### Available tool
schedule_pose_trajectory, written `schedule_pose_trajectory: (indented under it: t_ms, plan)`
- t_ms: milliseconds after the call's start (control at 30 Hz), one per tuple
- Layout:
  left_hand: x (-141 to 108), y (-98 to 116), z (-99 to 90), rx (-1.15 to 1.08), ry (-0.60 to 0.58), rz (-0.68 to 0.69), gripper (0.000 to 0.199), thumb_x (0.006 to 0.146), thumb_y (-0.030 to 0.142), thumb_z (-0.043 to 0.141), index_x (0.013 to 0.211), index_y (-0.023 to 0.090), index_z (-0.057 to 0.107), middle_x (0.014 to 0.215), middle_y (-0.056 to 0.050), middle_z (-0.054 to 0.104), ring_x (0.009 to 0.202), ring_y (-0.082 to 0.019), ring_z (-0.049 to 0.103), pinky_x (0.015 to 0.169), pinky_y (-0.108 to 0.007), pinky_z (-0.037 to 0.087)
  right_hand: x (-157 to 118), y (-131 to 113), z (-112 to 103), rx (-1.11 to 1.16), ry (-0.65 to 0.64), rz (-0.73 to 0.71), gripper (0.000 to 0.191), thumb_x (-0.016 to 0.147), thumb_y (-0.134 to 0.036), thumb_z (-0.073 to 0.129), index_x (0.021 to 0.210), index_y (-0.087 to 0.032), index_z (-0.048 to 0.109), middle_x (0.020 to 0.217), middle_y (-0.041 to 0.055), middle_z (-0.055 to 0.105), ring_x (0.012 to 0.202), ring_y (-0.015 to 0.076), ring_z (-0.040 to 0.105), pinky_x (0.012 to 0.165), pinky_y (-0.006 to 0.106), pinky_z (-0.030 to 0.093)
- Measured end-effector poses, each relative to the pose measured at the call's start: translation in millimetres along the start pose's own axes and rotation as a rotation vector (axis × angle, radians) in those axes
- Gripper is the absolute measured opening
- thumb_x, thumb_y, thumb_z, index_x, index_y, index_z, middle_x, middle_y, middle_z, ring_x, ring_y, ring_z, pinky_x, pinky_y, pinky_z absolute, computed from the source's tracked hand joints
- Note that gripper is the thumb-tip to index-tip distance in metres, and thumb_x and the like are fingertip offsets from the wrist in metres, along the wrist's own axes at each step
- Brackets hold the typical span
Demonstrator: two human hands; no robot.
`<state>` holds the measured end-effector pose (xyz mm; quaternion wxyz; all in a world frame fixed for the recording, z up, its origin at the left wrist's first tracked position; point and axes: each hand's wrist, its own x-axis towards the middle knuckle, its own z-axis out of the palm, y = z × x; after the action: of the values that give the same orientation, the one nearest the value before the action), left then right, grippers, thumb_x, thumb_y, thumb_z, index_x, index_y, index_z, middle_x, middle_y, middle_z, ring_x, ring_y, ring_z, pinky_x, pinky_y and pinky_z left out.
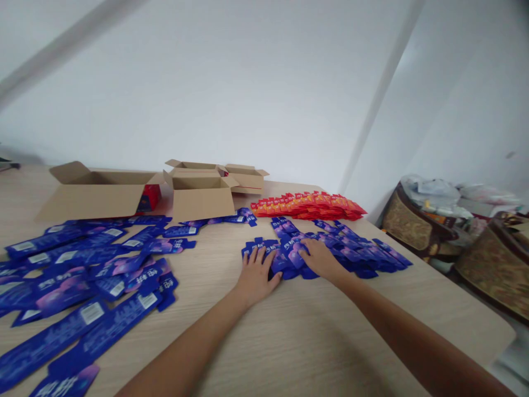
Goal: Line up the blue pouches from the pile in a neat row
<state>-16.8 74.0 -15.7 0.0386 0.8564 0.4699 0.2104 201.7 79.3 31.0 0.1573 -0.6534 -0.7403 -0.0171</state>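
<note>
Flat blue printed cartons (351, 248) lie overlapped in rows on the wooden table (231, 353), right of centre. My left hand (255, 278) rests at the left end of these rows, its fingers spread over the near edges of the cartons. Further right, my right hand (319, 258) touches the top of a blue carton; its fingers are partly bent and what lies under the fingertips is hidden. A looser heap of blue cartons (61, 289), some showing white barcode labels, covers the left side of the table.
Open cardboard boxes (202, 204) stand at the back, one large box (91, 199) at left with a red box (149, 197) beside it. Overlapped red cartons (306, 207) lie behind the blue rows. Patterned chairs (409, 223) holding plastic bags (432, 193) are beyond the right edge.
</note>
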Motion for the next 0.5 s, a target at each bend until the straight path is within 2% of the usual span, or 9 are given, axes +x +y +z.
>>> schedule_pose_trajectory:
  t_ms: [133,300,367,500]
  plan:
    - [-1.1,-2.3,0.0,-0.017,0.015,0.006,0.069,0.082,0.066,0.029,0.139,0.027,0.032,0.143,-0.010,0.035,0.134,-0.034,0.024,0.106,-0.057,0.016,2.5,0.2,-6.6,-0.134,-0.012,-0.085,0.025,0.087,-0.028,0.045,0.097,-0.014,0.063,0.099,0.0115,0.064,0.102,0.0230,0.053,0.093,0.035,0.030]
    - [-1.9,-5.3,0.4,-0.034,0.017,0.016,0.072,0.081,0.069,0.030,0.139,0.027,0.032,0.143,-0.011,0.035,0.134,-0.034,0.023,0.106,-0.058,0.016,21.2,6.9,-16.4,-0.189,-0.102,-0.149,0.027,0.088,-0.029,0.043,0.081,-0.016,0.066,0.086,0.0092,0.066,0.090,0.0208,0.057,0.086,0.031,0.033]
    - [-1.7,-6.1,1.0,-0.040,0.021,0.018,0.072,0.081,0.069,0.030,0.140,0.027,0.031,0.143,-0.010,0.035,0.134,-0.034,0.023,0.106,-0.059,0.015,36.7,9.4,-19.5,-0.181,-0.120,-0.111,0.029,0.088,-0.029,0.041,0.080,-0.015,0.066,0.086,0.0102,0.067,0.089,0.0205,0.058,0.083,0.029,0.035]
    - [-0.4,-6.7,1.8,-0.056,0.023,0.022,0.073,0.081,0.069,0.029,0.140,0.027,0.030,0.144,-0.010,0.034,0.134,-0.034,0.022,0.106,-0.059,0.016,84.9,12.1,-13.9,-0.128,-0.171,0.105,0.030,0.086,-0.032,0.044,0.092,-0.013,0.066,0.102,0.0145,0.066,0.098,0.0240,0.058,0.083,0.029,0.038]
